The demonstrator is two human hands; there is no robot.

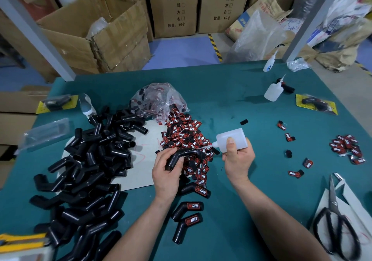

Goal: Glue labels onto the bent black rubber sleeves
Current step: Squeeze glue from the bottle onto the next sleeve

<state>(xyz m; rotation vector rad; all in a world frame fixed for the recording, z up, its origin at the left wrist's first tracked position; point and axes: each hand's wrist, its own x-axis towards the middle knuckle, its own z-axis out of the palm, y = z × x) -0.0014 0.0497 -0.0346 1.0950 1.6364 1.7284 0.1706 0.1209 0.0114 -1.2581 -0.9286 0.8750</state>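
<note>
A: How far along is the work, as you judge it?

B: Near the beginning, I think. Three labelled sleeves (188, 207) lie on the green table (241, 103) just in front of the person, each with a red and black label on it. The pile of bare sleeves (90, 160) on the left is very much larger, so most of the work is left.

A: And what is in hand now?

B: The left hand (166, 172) holds one bent sleeve (177, 158) above the near edge of the heap of labels (187, 138). Its fingers are curled round the lower part and the thumb lies on top. I see no label on this sleeve.

A: The other hand?

B: The right hand (238, 160) grips a glue bottle (231, 139), with the thumb pressed on its side and the fingers wrapped behind it. The nozzle points at the upper part of the held sleeve and touches it, or nearly. I cannot tell if glue comes out.

A: So this is the gluing step?

B: I judge so. After it a label must be picked up and pressed on. There are plenty of labels: the heap, a plastic bag (159, 99) behind it, and a smaller heap (346, 147) well apart on the right.
</note>
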